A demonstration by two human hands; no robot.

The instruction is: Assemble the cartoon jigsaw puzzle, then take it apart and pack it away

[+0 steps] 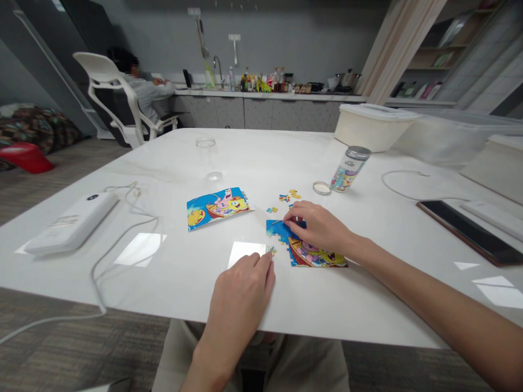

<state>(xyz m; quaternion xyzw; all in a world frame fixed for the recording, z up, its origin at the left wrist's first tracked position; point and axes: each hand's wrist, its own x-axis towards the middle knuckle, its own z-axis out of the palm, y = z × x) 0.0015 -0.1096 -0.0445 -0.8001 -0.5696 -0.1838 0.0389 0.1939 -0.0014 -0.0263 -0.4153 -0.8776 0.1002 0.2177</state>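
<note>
Presently, right hand (315,227): fingers curled down on the upper part of the puzzle (316,253); cannot tell whether they grip a piece or only press on it.

Left hand (241,296): fingertips brought together on a small piece (270,250), just beside the puzzle's left edge.

Puzzle: part-built, lying flat on the table (171,272), directly below the right hand; blue water at upper left, a cartoon boat with figures along the bottom, jagged left side.

Loose pieces (286,197): a few, scattered just beyond the right hand, lying apart from one another.

Picture sheet (218,208): printed with a matching boat scene; lies askew to the left of the puzzle, near it and not touching.

Tin (349,169): upright, with a printed label and grey top, beyond the loose pieces.

Lid (322,188): round, lying flat just beside the tin.

Glass (208,158): clear, upright, further along the table, past the sheet.

Power bank (71,222): white, near the left edge, with a cable (122,240) trailing over the table.

Phone (469,231): dark, lying flat toward the right edge.

Tubs (376,128): plastic, at the far right corner.

Background: seated person (143,92) in a white chair (102,76), beside a counter (261,95) lined with bottles (249,83).
</note>
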